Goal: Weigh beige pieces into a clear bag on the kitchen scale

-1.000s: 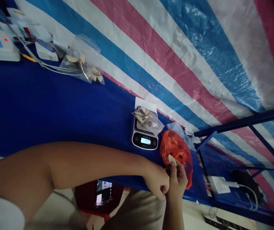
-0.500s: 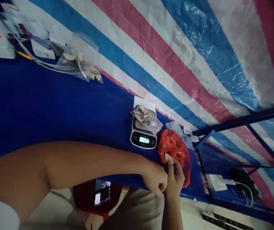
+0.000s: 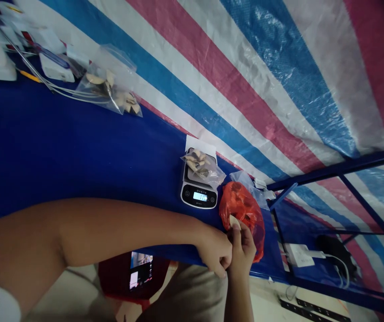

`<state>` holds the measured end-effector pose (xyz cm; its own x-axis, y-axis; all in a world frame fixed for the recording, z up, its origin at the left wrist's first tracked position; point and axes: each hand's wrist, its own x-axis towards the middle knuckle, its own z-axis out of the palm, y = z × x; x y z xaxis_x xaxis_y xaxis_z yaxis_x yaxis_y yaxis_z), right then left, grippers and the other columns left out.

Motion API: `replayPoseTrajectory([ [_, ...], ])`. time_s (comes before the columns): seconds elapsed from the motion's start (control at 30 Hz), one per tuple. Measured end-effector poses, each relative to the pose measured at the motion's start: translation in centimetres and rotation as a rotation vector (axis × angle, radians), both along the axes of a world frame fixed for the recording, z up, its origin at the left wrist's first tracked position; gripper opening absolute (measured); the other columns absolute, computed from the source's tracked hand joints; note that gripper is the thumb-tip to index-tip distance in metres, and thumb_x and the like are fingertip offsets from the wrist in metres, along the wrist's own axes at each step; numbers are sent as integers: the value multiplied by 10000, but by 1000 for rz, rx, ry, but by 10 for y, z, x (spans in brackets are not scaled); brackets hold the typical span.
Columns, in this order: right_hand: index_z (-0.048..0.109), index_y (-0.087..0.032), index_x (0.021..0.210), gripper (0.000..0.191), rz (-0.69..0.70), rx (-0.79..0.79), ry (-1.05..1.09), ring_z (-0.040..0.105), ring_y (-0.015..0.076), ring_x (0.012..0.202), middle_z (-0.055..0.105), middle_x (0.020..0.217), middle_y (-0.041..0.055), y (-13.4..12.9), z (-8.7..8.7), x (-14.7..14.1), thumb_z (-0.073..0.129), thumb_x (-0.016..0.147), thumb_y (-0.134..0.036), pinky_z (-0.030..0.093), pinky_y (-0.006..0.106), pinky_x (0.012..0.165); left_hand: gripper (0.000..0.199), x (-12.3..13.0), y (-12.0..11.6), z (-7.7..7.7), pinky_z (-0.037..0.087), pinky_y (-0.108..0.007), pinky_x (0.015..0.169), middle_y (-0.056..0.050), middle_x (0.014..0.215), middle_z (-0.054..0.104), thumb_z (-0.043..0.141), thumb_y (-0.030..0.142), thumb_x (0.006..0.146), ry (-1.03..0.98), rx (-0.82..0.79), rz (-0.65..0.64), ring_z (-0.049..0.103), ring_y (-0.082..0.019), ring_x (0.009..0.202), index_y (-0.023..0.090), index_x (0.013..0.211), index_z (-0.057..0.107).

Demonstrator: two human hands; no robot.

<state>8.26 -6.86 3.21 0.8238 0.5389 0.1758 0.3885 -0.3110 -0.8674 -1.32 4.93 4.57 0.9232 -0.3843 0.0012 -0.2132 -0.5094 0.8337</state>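
My left hand (image 3: pixel 214 252) is curled into a fist against my right wrist, with no object showing in it. My right hand (image 3: pixel 242 248) pinches a pale flat slice (image 3: pixel 234 222) between thumb and fingers, at the near side of a red plastic bag (image 3: pixel 239 197). Left of that bag stands a small kitchen scale (image 3: pixel 199 196), its display lit, the digits too blurred to read surely. A clear bag of pale, dark-edged pieces (image 3: pixel 198 162) lies on the scale's platform.
Another clear bag of pieces (image 3: pixel 111 87) lies at the table's back left, beside cables, a screwdriver (image 3: pixel 53 57) and white devices. A blue metal frame (image 3: pixel 333 172) and a power strip (image 3: pixel 301 255) are on the right. A lit phone (image 3: pixel 140 271) rests on a red stool below.
The whole view has shifted slightly, so things appear a little further left. Both hands keep the same pose, and the pale slice is still in my right hand.
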Motion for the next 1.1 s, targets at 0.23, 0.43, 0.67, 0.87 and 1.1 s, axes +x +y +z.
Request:
replayPoseTrajectory([
  [0.23,698,-163,1040,502,-6,17,24,576,167,600,643,670,-7,0,1,-2,699,814,-610,451,283,592,165,0,0,0,421,-253,627,64,622,663,636,320,827,-16,24,-14,598,-125,639,204,710,637],
  [0.43,693,-168,1056,488,-20,18,15,565,159,614,642,684,-13,0,3,-6,681,836,-604,453,280,608,182,1,0,-3,427,-249,619,60,635,668,624,333,835,-23,29,-21,594,-122,630,202,710,642],
  [0.67,696,-167,1038,501,-17,10,21,558,155,606,627,663,-20,1,3,-4,687,823,-619,443,276,597,176,-3,-2,5,407,-256,597,60,602,606,665,281,804,-74,46,31,536,-113,583,191,659,622],
  [0.87,715,-152,1026,589,-14,-37,-1,567,171,632,651,681,0,3,5,0,682,777,-685,447,293,615,313,-7,-7,6,382,-270,551,67,479,480,652,235,804,-147,42,126,439,-106,487,193,526,516],
  [1.1,717,-158,1033,606,-42,-51,10,583,180,647,680,713,20,0,2,4,674,780,-707,462,297,622,278,-5,-8,-3,375,-256,534,78,474,478,668,258,782,-164,-38,190,436,-93,483,190,539,550],
])
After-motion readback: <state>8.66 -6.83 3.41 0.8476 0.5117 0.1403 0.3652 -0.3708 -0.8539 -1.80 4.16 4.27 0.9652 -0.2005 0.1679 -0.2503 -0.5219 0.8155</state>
